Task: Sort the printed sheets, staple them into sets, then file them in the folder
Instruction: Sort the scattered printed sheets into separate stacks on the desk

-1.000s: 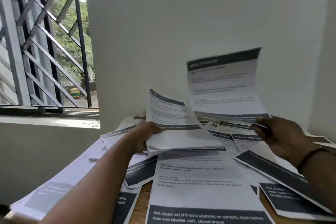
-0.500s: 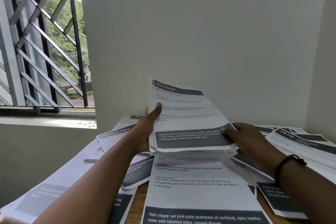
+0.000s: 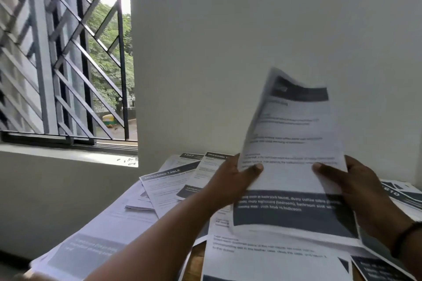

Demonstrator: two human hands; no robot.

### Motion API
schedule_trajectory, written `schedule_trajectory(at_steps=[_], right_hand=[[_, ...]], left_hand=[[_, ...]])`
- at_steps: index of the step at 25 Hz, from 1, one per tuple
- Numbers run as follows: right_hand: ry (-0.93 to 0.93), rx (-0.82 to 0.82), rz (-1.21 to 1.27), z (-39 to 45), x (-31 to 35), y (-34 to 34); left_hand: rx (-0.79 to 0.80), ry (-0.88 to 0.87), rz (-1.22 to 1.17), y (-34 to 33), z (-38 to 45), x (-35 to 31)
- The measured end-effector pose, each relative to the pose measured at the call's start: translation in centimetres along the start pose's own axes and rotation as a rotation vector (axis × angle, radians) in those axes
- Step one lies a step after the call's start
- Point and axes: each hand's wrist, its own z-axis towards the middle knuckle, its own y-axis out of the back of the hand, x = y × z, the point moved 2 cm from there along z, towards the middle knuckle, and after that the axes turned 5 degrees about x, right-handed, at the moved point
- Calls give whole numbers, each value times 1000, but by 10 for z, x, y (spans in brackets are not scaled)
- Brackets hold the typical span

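— since half a second ago i've tipped the stack of sheets (image 3: 294, 162) up, nearly upright.
— hands?
— left hand (image 3: 230, 180) and right hand (image 3: 356, 187) grip its sides, above loose sheets (image 3: 169, 185) covering the table (image 3: 196, 262).

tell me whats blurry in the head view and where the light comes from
Head view: the held sheets are motion-blurred, worst at the top header, between the left hand and right hand; daylight enters through the barred window, overexposed at the sky; wide-angle bending shows in the bars.
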Motion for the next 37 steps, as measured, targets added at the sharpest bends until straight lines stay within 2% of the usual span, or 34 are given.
schedule_trajectory(at_steps=[4, 8, 9, 11, 14, 18, 21, 23, 26, 30, 33, 35, 37], right_hand=[[118, -45, -86, -3, 0, -9], [11, 70, -343, -3, -13, -10], [-6, 110, -423, -4, -17, -11], [2, 106, -480, -6, -19, -12], [128, -42, -463, -11, -4, -16], [369, -258, -242, -24, 48, -16], [453, -272, -145, -33, 88, -8], [439, -255, -132, -35, 102, -2], [379, -282, -134, -35, 105, 6], [266, -326, -152, -37, 98, 20], [170, -331, -42, -43, 103, 45], [161, -386, -33, -51, 117, 76], [169, -478, -71, -61, 137, 111]], left_hand=[[-66, -69, 71, 5, 3, 0], [156, 33, 182, -1, 7, 16], [168, 51, 201, -1, 7, 19], [133, 47, 204, 0, 7, 20], [68, 1, 188, 2, 4, 7], [-197, -194, -37, 12, -3, -53], [-264, -308, -78, 21, -10, -106], [-202, -283, -61, 21, -13, -128], [-89, -150, -97, 14, -15, -135], [-43, 32, -316, -4, -23, -117], [74, 119, -456, -29, -27, -106], [191, 118, -409, -56, -29, -108], [283, 99, -219, -90, -29, -114]])
